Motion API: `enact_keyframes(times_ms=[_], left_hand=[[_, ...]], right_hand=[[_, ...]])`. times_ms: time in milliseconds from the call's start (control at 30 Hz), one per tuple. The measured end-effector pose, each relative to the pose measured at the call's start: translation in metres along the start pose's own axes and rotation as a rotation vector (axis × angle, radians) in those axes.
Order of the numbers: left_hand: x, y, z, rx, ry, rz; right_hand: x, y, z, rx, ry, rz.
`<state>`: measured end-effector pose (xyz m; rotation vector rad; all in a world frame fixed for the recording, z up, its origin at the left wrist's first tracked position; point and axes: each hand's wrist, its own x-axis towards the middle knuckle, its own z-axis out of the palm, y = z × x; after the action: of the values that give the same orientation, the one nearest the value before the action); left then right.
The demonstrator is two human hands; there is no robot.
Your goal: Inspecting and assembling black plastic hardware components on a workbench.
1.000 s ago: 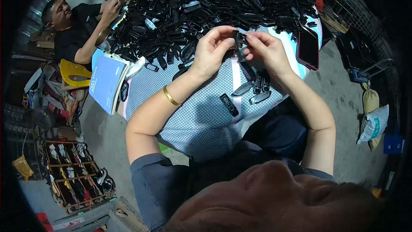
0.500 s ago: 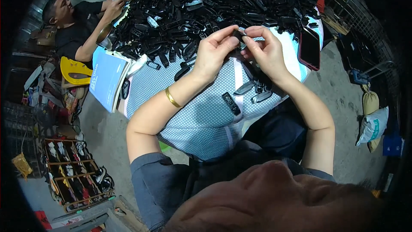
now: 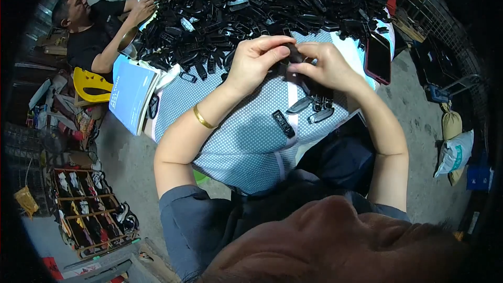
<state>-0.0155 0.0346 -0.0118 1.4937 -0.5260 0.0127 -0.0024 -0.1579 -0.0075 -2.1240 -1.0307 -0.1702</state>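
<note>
Now, nearest you on the dotted blue cloth (image 3: 246, 141) that covers the worktop, one small black plastic part (image 3: 283, 123) lies alone toward the near edge, and three more loose black parts (image 3: 314, 110) sit in a cluster just beyond it, under your right wrist.

Above those, your hands meet over the middle of the worktop. Compared with a second ago they have closed in on each other: your left hand (image 3: 255, 62), then spread a little from the right, now has thumb and forefinger pinched onto the same small black piece (image 3: 293, 55) that your right hand (image 3: 327, 67) grips from the other side. Both hands are clenched on that piece, which is held in the air between the fingertips, clear of the cloth; I judge the two-handed fitting or pressing of it is under way, not finished. A gold bangle (image 3: 203, 118) sits on your left forearm.

Further out, a dark phone (image 3: 378, 57) lies near the right edge, a blue booklet (image 3: 131, 94) hangs over the left edge, and the big heap of black parts (image 3: 251, 0) fills the far side. At the far left corner another person's hands (image 3: 146, 0) work at the heap.
</note>
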Motion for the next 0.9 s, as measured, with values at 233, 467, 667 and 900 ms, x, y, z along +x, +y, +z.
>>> enact_keyframes(times_ms=[233, 467, 667, 900], left_hand=[[-0.024, 0.003, 0.029, 0.774, -0.426, 0.398], [0.002, -0.001, -0.007, 1.081, -0.037, 0.378], [0.005, -0.001, -0.026, 1.444, -0.055, 0.029], [0.007, -0.009, -0.024, 1.363, 0.034, 0.191]], right_hand=[[0.01, 0.034, 0.009, -0.236, 0.07, 0.019], [0.015, 0.034, 0.016, -0.515, -0.006, 0.061], [0.018, 0.024, 0.017, -0.523, 0.01, 0.124], [0.008, 0.043, 0.01, -0.522, -0.008, 0.111]])
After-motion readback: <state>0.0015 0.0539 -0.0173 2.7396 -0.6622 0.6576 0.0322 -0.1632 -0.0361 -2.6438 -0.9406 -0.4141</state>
